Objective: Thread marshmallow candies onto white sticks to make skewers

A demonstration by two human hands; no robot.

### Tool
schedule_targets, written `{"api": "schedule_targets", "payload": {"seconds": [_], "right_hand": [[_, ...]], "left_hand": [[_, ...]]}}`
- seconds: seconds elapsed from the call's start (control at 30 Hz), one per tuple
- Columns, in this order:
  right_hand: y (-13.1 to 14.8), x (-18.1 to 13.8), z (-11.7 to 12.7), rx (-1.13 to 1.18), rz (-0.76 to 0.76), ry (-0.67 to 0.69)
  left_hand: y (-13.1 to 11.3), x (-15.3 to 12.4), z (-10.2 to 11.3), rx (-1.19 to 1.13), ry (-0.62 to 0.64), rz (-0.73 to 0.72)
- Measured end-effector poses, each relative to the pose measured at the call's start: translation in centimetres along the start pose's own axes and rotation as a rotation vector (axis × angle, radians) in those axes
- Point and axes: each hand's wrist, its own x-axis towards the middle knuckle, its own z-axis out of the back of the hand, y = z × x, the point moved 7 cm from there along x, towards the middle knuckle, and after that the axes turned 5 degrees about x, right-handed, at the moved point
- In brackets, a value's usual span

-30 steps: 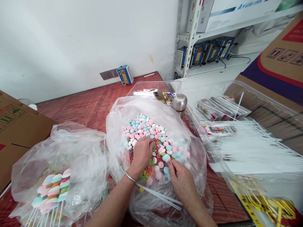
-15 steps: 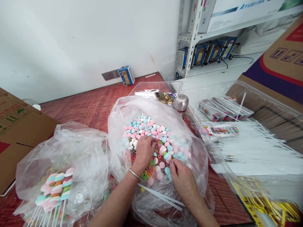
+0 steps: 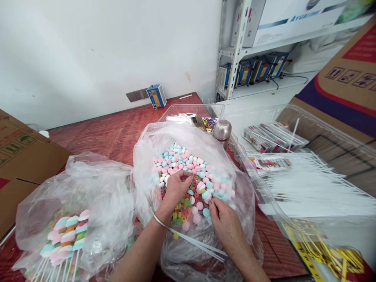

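Note:
A clear plastic bag [image 3: 152, 145] in front of me holds several pink, blue and white candies [image 3: 182, 158] and small coloured ring candies [image 3: 182, 213]. My left hand [image 3: 176, 188] rests in the pile with fingers curled, pinching at the candies. My right hand [image 3: 225, 221] is at the bag's near edge, its fingertips pinched together on a small piece I cannot make out. Thin white sticks [image 3: 202, 246] lie across the bag under my wrists.
A second bag [image 3: 88, 184] at left holds finished candy skewers [image 3: 66, 235]. A clear bin [image 3: 293, 219] at right holds many white sticks [image 3: 317, 184] and packets. Cardboard boxes stand at far left [image 3: 20, 156] and far right [image 3: 346, 78]. A metal cup [image 3: 222, 131] stands behind.
My left hand's fingers have shifted slightly up in the candy pile. My right hand stays pinched at the bag's near side. The view has moved a little.

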Motion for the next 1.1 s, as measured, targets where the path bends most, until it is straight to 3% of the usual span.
{"api": "schedule_targets", "payload": {"seconds": [0.13,0.5,0.63,0.77,0.93,1.1], "right_hand": [[0.7,0.0,0.3,-0.003,0.040,0.003],[1.4,-0.9,0.7,-0.146,0.097,-0.055],[2.5,-0.7,0.6,0.018,0.112,-0.020],[2.7,-1.1,0.2,0.143,0.155,0.072],[-0.2,-2.1,0.1,-0.036,0.108,0.038],[-0.3,-2.2,-1.2,-0.094,0.180,0.123]], "left_hand": [[0.2,-1.1,-0.6,-0.382,0.191,0.118],[1.3,-2.0,-2.0,-0.691,0.335,0.229],[-0.2,-3.3,-2.9,-0.973,0.382,0.258],[-1.7,-4.3,-3.1,-1.221,0.318,0.261],[-2.6,-5.1,-3.2,-1.285,0.230,0.267],[-2.8,-6.2,-4.5,-1.316,0.148,0.267]]}}
